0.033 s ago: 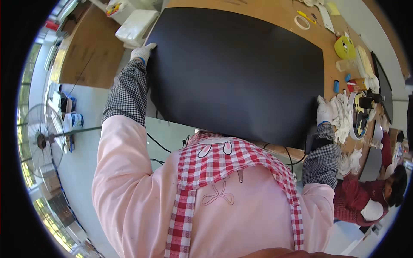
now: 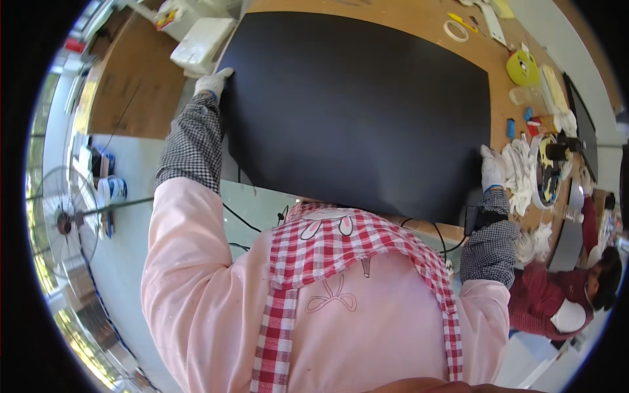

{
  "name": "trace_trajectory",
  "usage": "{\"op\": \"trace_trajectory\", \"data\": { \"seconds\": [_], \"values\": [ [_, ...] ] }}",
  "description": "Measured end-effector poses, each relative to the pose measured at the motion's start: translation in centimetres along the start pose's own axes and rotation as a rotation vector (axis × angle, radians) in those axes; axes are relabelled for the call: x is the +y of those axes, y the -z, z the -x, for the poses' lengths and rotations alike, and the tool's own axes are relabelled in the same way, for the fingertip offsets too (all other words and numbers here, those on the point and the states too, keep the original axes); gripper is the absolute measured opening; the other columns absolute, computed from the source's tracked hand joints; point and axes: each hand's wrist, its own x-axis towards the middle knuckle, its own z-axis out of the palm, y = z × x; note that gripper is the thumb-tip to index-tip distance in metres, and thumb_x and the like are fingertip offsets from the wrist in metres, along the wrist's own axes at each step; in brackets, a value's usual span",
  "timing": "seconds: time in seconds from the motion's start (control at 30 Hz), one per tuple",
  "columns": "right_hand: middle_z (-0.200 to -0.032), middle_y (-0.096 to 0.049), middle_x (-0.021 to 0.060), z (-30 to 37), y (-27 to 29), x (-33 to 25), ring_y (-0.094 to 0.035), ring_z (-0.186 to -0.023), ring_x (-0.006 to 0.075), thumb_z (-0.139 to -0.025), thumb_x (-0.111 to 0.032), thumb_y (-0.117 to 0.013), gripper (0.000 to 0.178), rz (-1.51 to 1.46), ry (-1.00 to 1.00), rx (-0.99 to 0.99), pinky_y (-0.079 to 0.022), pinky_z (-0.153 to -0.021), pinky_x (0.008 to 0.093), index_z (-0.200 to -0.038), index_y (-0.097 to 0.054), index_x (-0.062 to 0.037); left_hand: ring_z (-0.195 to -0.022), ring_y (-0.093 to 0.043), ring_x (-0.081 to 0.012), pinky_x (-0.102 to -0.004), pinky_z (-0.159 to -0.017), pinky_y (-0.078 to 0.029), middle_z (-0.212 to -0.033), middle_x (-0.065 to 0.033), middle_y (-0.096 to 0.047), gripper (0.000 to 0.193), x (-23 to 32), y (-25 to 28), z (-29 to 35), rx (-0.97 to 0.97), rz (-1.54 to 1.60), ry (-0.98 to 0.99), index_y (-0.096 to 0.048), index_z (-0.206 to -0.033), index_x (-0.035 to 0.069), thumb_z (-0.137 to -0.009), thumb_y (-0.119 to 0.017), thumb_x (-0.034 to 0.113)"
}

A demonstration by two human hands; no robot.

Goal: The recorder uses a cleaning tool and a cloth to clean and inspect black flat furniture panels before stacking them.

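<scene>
While I watch, the left hand (image 2: 211, 83) grips the black board (image 2: 360, 118); the right hand (image 2: 493, 170) touches its edge, finger gap unclear, white cloth (image 2: 519, 173) just beside.

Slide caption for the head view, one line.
Gloved left hand and right hand at opposite sides of a black panel over a brown worktable.

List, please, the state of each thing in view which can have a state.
Black panel: flat-looking, a hand at each side edge
Left hand: gloved, touching the black panel
Right hand: gloved, touching the black panel
Tape roll: lying flat
Yellow tool: lying beside the tape roll
White cloths: crumpled in a heap
Fan: standing; whether spinning, unclear
</scene>
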Motion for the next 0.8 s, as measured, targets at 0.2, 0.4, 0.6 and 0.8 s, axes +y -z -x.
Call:
{"op": "trace_trajectory", "data": {
  "seconds": [0.2, 0.4, 0.6, 0.8],
  "values": [
    [-0.110, -0.073, 0.0216, 3.9, 6.9, -5.4, -0.069, -0.101, 0.0278, -0.095, -0.047, -0.063, 0.055, 0.235, -0.028, 0.214, -0.050, -0.089, 0.0340, -0.121, -0.071, 0.0008, -0.131, -0.054, -0.0382, -0.0430, -0.112, -0.038, -0.137, -0.0314, -0.059, 0.083, -6.2, -1.2, -5.7, -0.021, 0.085, 0.092, -0.064, -0.132, -0.002, -0.092, -0.053, 0.070],
    [-0.120, -0.070, 0.0251, 5.6, 12.6, -3.1, -0.064, -0.120, 0.0399, -0.085, -0.060, -0.066, 0.071, 0.499, -0.216, 0.306, -0.046, -0.104, 0.0454, -0.127, -0.068, -0.0036, -0.116, -0.065, -0.0379, -0.0419, -0.104, -0.045, -0.116, -0.0287, -0.070, 0.080, -2.1, -0.1, -5.4, 0.010, -0.217, -0.053, -0.072, -0.112, -0.006, -0.084, -0.064, 0.068],
    [-0.134, -0.064, 0.0217, 4.8, 9.1, -3.3, -0.060, -0.128, 0.0318, -0.079, -0.059, -0.074, 0.071, 0.939, -0.144, 0.361, -0.046, -0.108, 0.0393, -0.133, -0.067, -0.0142, -0.113, -0.068, -0.0362, -0.0400, -0.102, -0.049, -0.118, -0.0249, -0.071, 0.064, 4.6, 4.6, 0.0, 0.072, -0.195, -0.213, -0.069, -0.120, -0.004, -0.089, -0.065, 0.051],
    [-0.122, -0.070, 0.0102, 4.0, 11.5, -4.7, -0.069, -0.106, 0.0206, -0.089, -0.027, -0.072, 0.050, -0.360, 0.145, 0.098, -0.053, -0.094, 0.0330, -0.131, -0.064, -0.0007, -0.134, -0.054, -0.0333, -0.0413, -0.111, -0.044, -0.140, -0.0262, -0.058, 0.069, 14.2, 1.1, 12.1, -0.165, 0.453, -0.555, -0.048, -0.144, -0.005, -0.087, -0.077, 0.021]
  ]
}}
